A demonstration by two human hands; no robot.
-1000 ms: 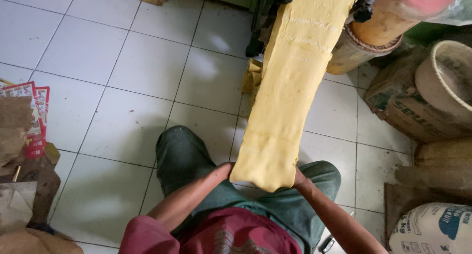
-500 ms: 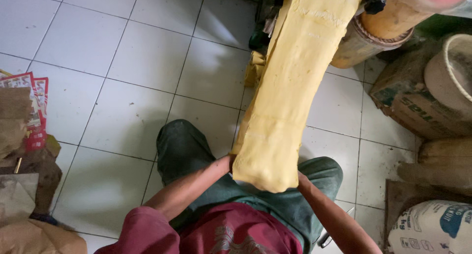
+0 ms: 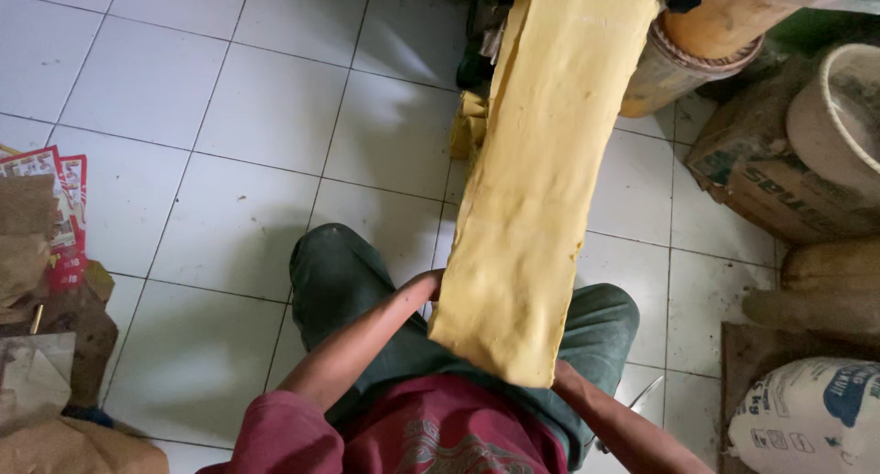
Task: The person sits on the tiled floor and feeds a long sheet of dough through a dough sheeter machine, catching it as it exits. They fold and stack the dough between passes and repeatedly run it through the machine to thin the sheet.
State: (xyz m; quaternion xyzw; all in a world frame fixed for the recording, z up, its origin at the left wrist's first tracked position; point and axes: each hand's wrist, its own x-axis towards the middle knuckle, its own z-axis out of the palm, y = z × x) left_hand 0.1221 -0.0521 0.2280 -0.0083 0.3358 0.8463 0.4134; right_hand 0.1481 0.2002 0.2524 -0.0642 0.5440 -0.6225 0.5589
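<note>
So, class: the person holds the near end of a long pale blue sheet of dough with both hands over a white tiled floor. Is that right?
Not quite: the head view shows the long sheet of dough is yellow, not pale blue. Both hands do meet its near end, over the white tiled floor.

white tiled floor (image 3: 229, 162): cardboard box (image 3: 761, 181) and white sack (image 3: 807, 419) at right, brown paper (image 3: 37, 254) at left.

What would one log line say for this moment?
left hand: at dough sheet edge | right hand: under its lower end, mostly hidden | sheet: hanging over lap | floor: white tiles
</note>
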